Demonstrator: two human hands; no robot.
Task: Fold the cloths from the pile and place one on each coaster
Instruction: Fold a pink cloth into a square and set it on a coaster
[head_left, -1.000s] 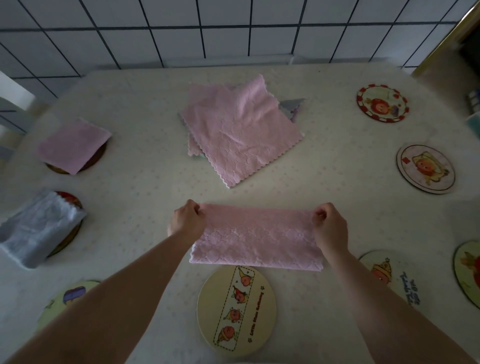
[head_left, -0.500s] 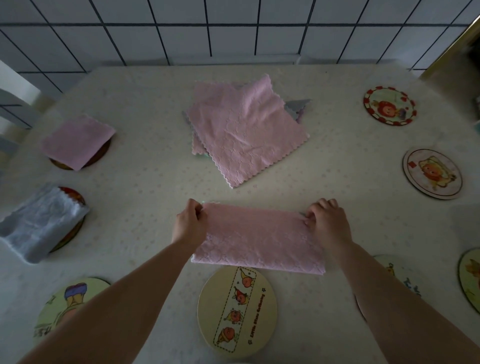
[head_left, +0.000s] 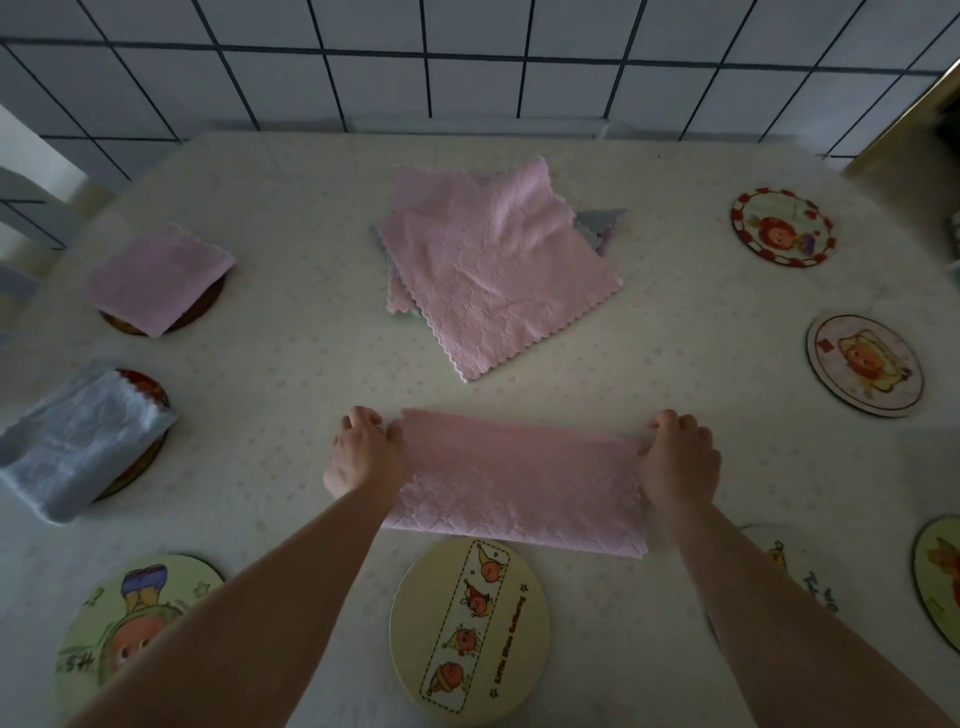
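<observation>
A: Both hands have lowered the pink cloth onto the table since a second ago; then it hung taut between raised fists, now it lies flat, folded once into a band; the camera has dipped a little too.

B: Grip state?

A: Left hand pinches the band's left short end, fingers curled over the far corner; right hand grips the right short end likewise; neither has let go.

B: Position of the cloth?

A: Centre of frame, just above the cream fruit-strip coaster at bottom centre; its near edge is just shy of that coaster's rim, possibly touching; cannot tell.

B: The relation that matters?

A: Long axis runs left to right across the frame, one hand at each end; my judgement is the next fold brings one short end over to the other, then the square drops toward the bottom of the frame onto that coaster; both hands sit equally near it.

B: Progress?

A: Folded pink cloth and folded grey cloth already cover two coasters at left; pile at upper centre has cloths left; bare coasters at right and lower left.
</observation>
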